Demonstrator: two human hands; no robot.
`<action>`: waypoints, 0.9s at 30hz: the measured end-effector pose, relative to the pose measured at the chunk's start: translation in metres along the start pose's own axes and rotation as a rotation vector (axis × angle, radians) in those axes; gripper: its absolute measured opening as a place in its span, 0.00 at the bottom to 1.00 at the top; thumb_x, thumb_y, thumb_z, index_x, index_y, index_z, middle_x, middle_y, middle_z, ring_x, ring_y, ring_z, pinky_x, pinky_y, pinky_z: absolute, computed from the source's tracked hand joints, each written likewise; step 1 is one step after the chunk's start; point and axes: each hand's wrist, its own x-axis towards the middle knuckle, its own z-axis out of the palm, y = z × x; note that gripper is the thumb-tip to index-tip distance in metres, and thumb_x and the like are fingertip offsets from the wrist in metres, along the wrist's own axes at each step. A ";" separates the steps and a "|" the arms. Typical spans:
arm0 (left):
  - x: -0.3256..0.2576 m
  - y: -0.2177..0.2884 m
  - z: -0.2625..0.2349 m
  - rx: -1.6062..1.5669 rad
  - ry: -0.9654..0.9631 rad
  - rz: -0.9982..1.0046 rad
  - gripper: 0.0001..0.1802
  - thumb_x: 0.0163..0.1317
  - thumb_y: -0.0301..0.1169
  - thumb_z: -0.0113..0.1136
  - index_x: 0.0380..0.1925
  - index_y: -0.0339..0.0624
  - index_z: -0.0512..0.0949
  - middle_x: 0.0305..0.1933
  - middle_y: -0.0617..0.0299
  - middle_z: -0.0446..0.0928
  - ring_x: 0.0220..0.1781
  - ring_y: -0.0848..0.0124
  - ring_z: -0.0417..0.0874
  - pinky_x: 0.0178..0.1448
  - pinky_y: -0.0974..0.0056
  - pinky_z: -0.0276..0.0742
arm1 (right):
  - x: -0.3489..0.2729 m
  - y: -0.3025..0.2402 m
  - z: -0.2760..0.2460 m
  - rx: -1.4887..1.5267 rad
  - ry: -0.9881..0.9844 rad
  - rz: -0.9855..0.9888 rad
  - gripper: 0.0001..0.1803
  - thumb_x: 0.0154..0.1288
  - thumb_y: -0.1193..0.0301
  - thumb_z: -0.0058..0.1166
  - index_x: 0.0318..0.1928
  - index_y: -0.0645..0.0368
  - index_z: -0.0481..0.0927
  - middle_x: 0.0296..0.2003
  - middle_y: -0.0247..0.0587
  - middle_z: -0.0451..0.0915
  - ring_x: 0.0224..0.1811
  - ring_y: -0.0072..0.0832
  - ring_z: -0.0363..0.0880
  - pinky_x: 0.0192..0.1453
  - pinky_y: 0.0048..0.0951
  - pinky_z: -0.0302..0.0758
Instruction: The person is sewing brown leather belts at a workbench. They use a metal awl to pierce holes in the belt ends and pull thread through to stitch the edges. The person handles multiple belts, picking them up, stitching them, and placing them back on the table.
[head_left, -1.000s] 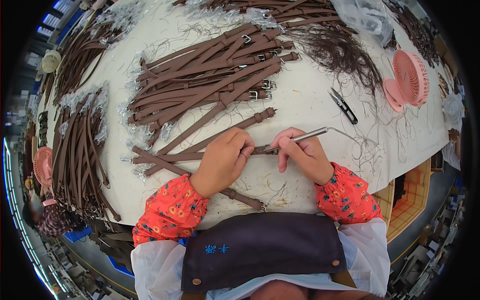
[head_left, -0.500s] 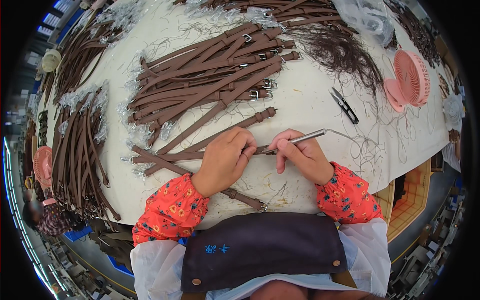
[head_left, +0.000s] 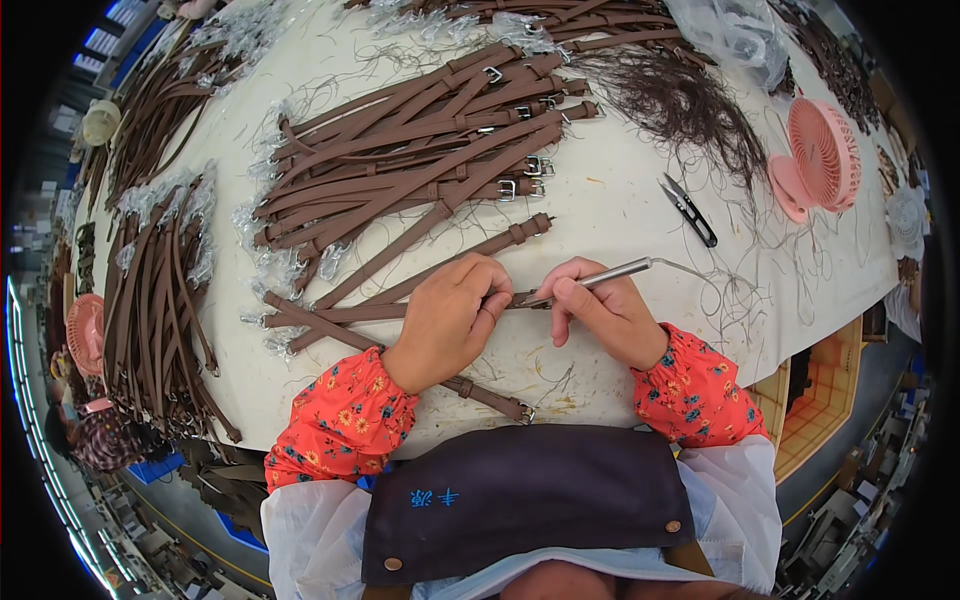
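My left hand (head_left: 447,318) is closed, thumb and fingers pinched on a brown leather strap (head_left: 350,314) that lies crosswise on the table. The strap's end shows between my two hands. My right hand (head_left: 612,318) grips a slim metal pen-like tool (head_left: 622,270), its tip meeting that strap end; a thin curved wire or cord leads off its back to the right. Exactly where the tip touches is too small to tell. Another strap (head_left: 485,397) with a buckle crosses beneath my left wrist. Just beyond my hands lies one more strap (head_left: 500,240).
A heap of buckled brown straps (head_left: 400,150) with plastic-wrapped ends lies ahead; another bundle (head_left: 150,300) is at left. Black thread snips (head_left: 690,212), loose threads (head_left: 690,110) and a pink fan (head_left: 820,155) are on the right. A yellow crate (head_left: 820,410) stands beside the table.
My hands, the strap and the tool show almost no movement. At the far left edge, a person in a checked top has shifted slightly.
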 end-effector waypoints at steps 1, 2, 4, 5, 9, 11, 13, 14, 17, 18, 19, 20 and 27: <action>0.000 0.000 0.000 0.002 0.002 0.003 0.05 0.63 0.22 0.63 0.38 0.39 0.78 0.43 0.55 0.81 0.43 0.54 0.83 0.47 0.57 0.79 | 0.000 0.000 0.000 0.000 -0.001 0.002 0.16 0.84 0.64 0.43 0.48 0.64 0.78 0.24 0.33 0.80 0.26 0.19 0.78 0.34 0.24 0.74; 0.000 0.000 0.000 0.003 0.003 0.006 0.05 0.63 0.22 0.63 0.38 0.39 0.78 0.43 0.55 0.81 0.43 0.54 0.83 0.47 0.57 0.79 | 0.000 -0.001 0.000 0.001 -0.002 0.004 0.16 0.84 0.64 0.43 0.48 0.64 0.78 0.24 0.33 0.80 0.26 0.19 0.78 0.34 0.24 0.74; 0.000 -0.001 0.000 0.001 0.005 0.010 0.05 0.63 0.22 0.63 0.38 0.39 0.78 0.43 0.55 0.81 0.43 0.54 0.83 0.47 0.57 0.79 | 0.000 -0.002 0.001 0.010 0.001 0.008 0.16 0.84 0.64 0.43 0.48 0.64 0.78 0.24 0.34 0.80 0.26 0.19 0.78 0.34 0.23 0.74; 0.000 -0.001 0.000 0.000 0.006 0.012 0.05 0.63 0.22 0.63 0.38 0.39 0.78 0.43 0.55 0.81 0.43 0.54 0.83 0.47 0.57 0.79 | 0.000 -0.002 0.001 0.014 0.002 0.010 0.16 0.84 0.64 0.43 0.48 0.64 0.78 0.24 0.34 0.80 0.26 0.19 0.78 0.34 0.23 0.74; 0.000 -0.002 0.000 -0.013 0.003 0.006 0.05 0.64 0.22 0.63 0.38 0.38 0.78 0.43 0.55 0.81 0.43 0.54 0.83 0.47 0.58 0.79 | 0.000 -0.002 0.000 0.020 0.004 0.013 0.16 0.84 0.64 0.43 0.47 0.64 0.78 0.24 0.34 0.80 0.27 0.20 0.78 0.34 0.23 0.74; 0.000 -0.002 0.000 -0.015 0.003 0.003 0.05 0.64 0.22 0.63 0.38 0.38 0.77 0.43 0.55 0.81 0.44 0.54 0.83 0.48 0.58 0.79 | 0.000 -0.003 0.000 0.021 0.003 0.011 0.16 0.84 0.63 0.43 0.47 0.64 0.78 0.24 0.34 0.80 0.27 0.20 0.78 0.34 0.23 0.74; 0.000 -0.004 -0.001 -0.025 -0.002 0.015 0.04 0.64 0.22 0.63 0.38 0.38 0.77 0.44 0.55 0.81 0.41 0.56 0.83 0.46 0.59 0.79 | 0.000 -0.003 0.000 0.015 0.020 0.008 0.16 0.84 0.63 0.43 0.47 0.63 0.78 0.24 0.34 0.80 0.27 0.20 0.78 0.34 0.23 0.73; 0.000 -0.004 -0.001 -0.030 -0.005 0.022 0.04 0.64 0.23 0.63 0.38 0.38 0.77 0.44 0.55 0.81 0.40 0.57 0.82 0.45 0.59 0.78 | 0.000 -0.003 0.000 0.013 0.029 0.007 0.16 0.84 0.63 0.43 0.47 0.63 0.78 0.24 0.34 0.80 0.27 0.20 0.78 0.34 0.23 0.73; 0.000 -0.002 -0.006 -0.061 -0.053 -0.025 0.04 0.65 0.23 0.63 0.37 0.39 0.77 0.47 0.57 0.81 0.35 0.61 0.80 0.41 0.62 0.77 | 0.000 -0.002 -0.001 0.014 0.045 -0.004 0.16 0.84 0.63 0.43 0.47 0.62 0.78 0.24 0.34 0.80 0.27 0.19 0.78 0.35 0.23 0.73; -0.001 -0.002 -0.007 -0.058 -0.057 -0.018 0.04 0.65 0.24 0.63 0.38 0.40 0.77 0.47 0.57 0.81 0.34 0.62 0.79 0.40 0.62 0.76 | 0.000 -0.001 -0.001 0.021 0.044 -0.002 0.16 0.84 0.63 0.43 0.47 0.62 0.78 0.25 0.34 0.80 0.27 0.19 0.78 0.35 0.23 0.73; -0.001 -0.003 -0.007 -0.055 -0.062 -0.012 0.04 0.65 0.24 0.63 0.38 0.40 0.77 0.48 0.58 0.81 0.32 0.63 0.78 0.39 0.63 0.76 | 0.000 0.000 -0.001 0.028 0.042 -0.001 0.15 0.84 0.63 0.43 0.48 0.62 0.78 0.25 0.34 0.80 0.27 0.19 0.78 0.35 0.23 0.73; -0.001 -0.004 -0.007 -0.052 -0.066 -0.005 0.04 0.65 0.24 0.63 0.38 0.40 0.77 0.49 0.59 0.81 0.31 0.65 0.77 0.37 0.64 0.75 | 0.000 0.000 -0.001 0.036 0.040 0.000 0.15 0.84 0.63 0.43 0.48 0.62 0.78 0.25 0.34 0.80 0.27 0.19 0.78 0.35 0.23 0.73; -0.001 -0.004 -0.009 -0.080 -0.085 -0.039 0.04 0.65 0.25 0.64 0.38 0.40 0.78 0.50 0.60 0.81 0.28 0.68 0.75 0.35 0.65 0.74 | 0.001 0.001 0.000 0.039 0.029 -0.007 0.14 0.84 0.63 0.44 0.48 0.62 0.78 0.25 0.33 0.80 0.28 0.19 0.78 0.36 0.23 0.74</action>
